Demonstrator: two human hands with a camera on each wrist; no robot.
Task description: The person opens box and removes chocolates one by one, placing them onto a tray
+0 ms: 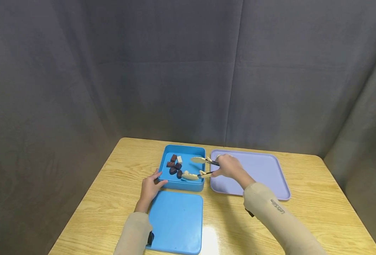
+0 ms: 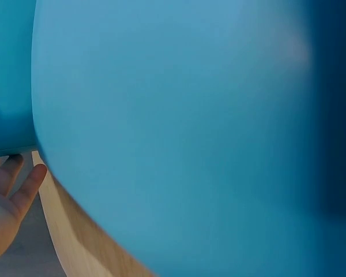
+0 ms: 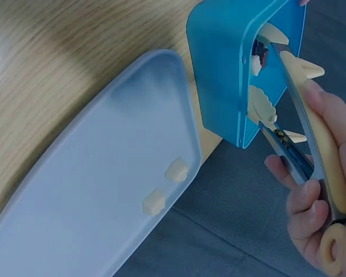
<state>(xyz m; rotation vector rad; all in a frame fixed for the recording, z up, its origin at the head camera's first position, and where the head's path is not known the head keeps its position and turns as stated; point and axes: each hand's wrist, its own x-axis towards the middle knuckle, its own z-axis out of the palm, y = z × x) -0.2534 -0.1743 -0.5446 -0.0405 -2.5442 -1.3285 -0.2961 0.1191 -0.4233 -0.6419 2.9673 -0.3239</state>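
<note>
My right hand point(image 1: 230, 166) grips a pair of tongs point(image 3: 328, 150) with cream handles and cream scalloped tips. The tongs are spread apart, and both tips reach over the right half of a blue box point(image 1: 184, 185). Inside the box, toward its left, lie several dark brown chocolates point(image 1: 173, 170) and one white piece point(image 1: 179, 159). One tong tip is close beside the nearest dark chocolate point(image 1: 179, 174). At the box's front left corner, my left hand point(image 1: 149, 187) touches the walls with fingers and thumb extended.
A lilac tray point(image 1: 261, 170) lies right of the box. Two whitish pieces, one point(image 3: 177, 170) nearer the box, sit near its edge in the right wrist view. A flat blue lid point(image 1: 176, 223) lies in front of the box on the wooden table point(image 1: 102, 198). Grey curtains point(image 1: 175, 88) hang behind.
</note>
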